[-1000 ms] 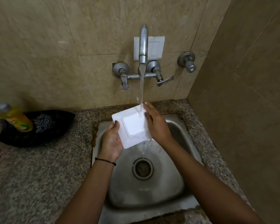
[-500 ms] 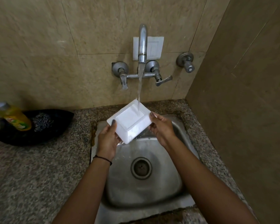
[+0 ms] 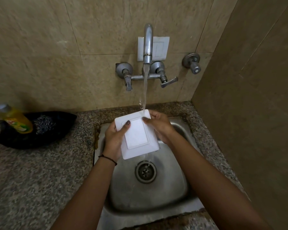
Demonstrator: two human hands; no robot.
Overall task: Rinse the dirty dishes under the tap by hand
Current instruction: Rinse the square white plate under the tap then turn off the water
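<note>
A: Status on the dish?

B: White square ceramic dish [image 3: 136,136] is held over the stainless steel sink [image 3: 176,193], underside up, tilted. Water stream [image 3: 145,90] from the chrome wall tap [image 3: 148,45] lands on its far right corner.

A: Hands?

B: Left hand [image 3: 114,138] grips the dish's left edge — thumb on top, fingers hidden beneath. Right hand [image 3: 158,125] clamps the far right corner, fingertips on the raised base right by the stream. Black thread band [image 3: 107,158] on the left wrist.

A: Drain?

B: Round metal drain [image 3: 145,171] just near of the dish, water running off the dish's near edge toward it.

A: Anything else on the surface?

B: Speckled granite surface [image 3: 32,176]. At far left a yellow bottle with a grey cap [image 3: 15,119] stands at a black bag [image 3: 40,130] — a steel scrubber [image 3: 43,123] sits on the bag.
</note>
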